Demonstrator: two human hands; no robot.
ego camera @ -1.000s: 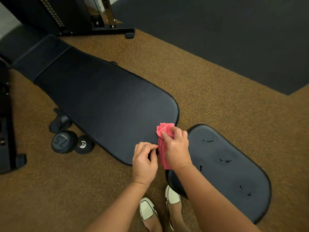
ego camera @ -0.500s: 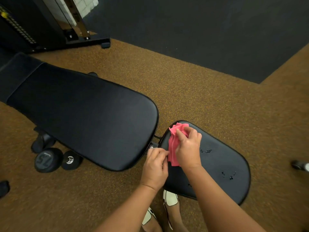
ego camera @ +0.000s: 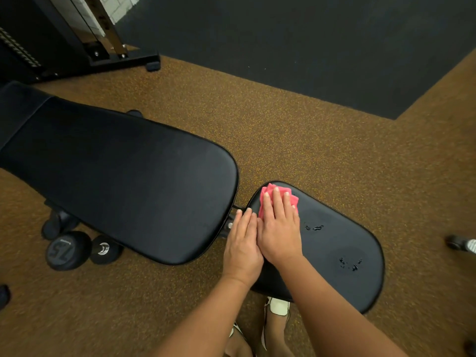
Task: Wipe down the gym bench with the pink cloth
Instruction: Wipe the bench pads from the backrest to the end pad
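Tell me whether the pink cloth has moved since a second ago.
Yes. The pink cloth went from the back pad's rounded end across the gap onto the seat pad, where the right hand presses it flat.

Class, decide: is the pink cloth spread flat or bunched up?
Bunched up: the pink cloth shows layered folds beyond the right hand pressing it onto the seat.

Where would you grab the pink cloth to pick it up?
Probably the crumpled folds of the pink cloth poking out past the right hand, pinched from above. It lies flat on the seat pad, and those raised folds are the easiest part to catch.
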